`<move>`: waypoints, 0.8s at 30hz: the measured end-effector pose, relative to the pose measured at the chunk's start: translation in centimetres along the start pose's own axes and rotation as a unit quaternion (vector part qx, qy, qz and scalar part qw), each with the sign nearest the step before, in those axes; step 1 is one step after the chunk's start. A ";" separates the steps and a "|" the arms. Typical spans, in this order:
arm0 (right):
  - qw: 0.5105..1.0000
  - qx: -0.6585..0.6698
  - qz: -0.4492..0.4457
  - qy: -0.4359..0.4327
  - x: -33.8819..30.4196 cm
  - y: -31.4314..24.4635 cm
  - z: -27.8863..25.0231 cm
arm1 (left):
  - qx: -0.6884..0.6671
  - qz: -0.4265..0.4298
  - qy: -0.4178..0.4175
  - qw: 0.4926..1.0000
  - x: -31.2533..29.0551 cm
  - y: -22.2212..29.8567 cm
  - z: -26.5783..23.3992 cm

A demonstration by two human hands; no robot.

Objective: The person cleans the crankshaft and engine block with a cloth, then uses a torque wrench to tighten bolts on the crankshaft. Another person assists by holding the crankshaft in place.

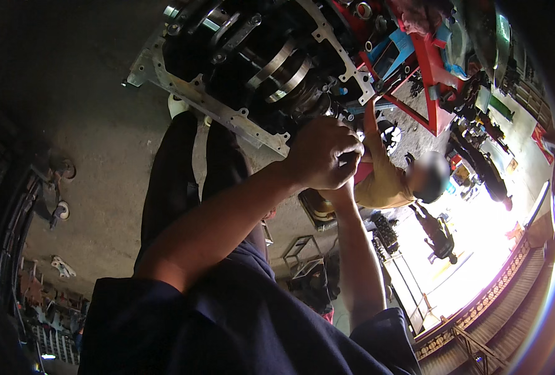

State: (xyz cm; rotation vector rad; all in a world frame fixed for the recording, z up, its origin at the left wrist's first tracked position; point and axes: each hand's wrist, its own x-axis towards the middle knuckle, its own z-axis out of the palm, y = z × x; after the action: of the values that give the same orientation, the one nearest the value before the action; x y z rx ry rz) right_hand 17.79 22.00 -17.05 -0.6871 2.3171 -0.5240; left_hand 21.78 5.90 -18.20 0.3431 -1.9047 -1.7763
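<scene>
A large engine block (218, 109) with its underside open lies in front of me, its metal flange edged with bolt holes. Inside it shows a crankshaft (282, 70) with shiny round journals. My left hand (325, 153) is closed in a fist by the near right corner of the block. Whatever it grips, if anything, is hidden within the curled fingers. Behind and below it, my right hand (340, 189) is mostly covered by the left one, and its fingers do not show. The two hands appear close together or touching.
At the right, a co-worker in a tan shirt (383, 184) reaches an arm (371, 122) toward the block. A red metal frame (437, 106) holding parts and blue pieces stands at the upper right. A wheeled rack (58, 194) is at far left; another person (438, 237) is near the bright doorway.
</scene>
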 end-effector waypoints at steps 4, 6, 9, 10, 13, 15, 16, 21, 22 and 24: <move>1.000 -0.005 0.008 -0.013 0.2 -0.1 -0.4 | -0.005 0.008 0.036 0.999 -0.1 -0.2 0.4; 0.994 -0.014 0.079 -0.072 0.4 -0.1 -0.7 | 0.014 0.026 0.053 0.998 -0.1 -0.1 0.5; 0.995 -0.070 0.048 -0.060 0.8 -0.2 -0.9 | 0.011 0.025 0.047 0.999 0.1 0.0 0.5; 0.994 -0.088 0.031 -0.052 0.9 -0.2 -1.0 | 0.010 0.027 0.049 0.998 0.2 0.0 0.4; 1.000 -0.022 -0.014 0.014 0.9 -0.5 -0.7 | 0.006 0.031 0.047 0.998 0.1 -0.1 0.3; 0.999 -0.014 -0.039 0.022 1.1 -0.6 -0.8 | 0.003 0.017 0.032 0.999 -0.1 -0.3 0.3; 1.000 -0.015 -0.013 -0.009 1.2 -0.6 -0.9 | 0.009 0.017 0.030 0.999 -0.3 -0.3 0.3; 0.999 -0.026 -0.043 -0.017 1.8 -1.4 -1.8 | 0.024 0.019 0.044 0.999 -0.6 -0.5 0.7; 0.999 -0.032 -0.030 -0.026 1.7 -1.7 -1.9 | 0.024 0.016 0.044 0.999 -0.5 -0.5 0.8; 0.998 -0.041 -0.006 -0.039 1.9 -2.2 -2.1 | 0.039 0.019 0.046 0.998 -0.3 -0.5 0.7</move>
State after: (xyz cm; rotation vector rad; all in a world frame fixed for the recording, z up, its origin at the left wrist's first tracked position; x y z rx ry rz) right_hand 15.92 19.52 -15.30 -0.7475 2.2723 -0.4009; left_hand 21.59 6.64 -18.73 0.4068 -1.9065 -1.6376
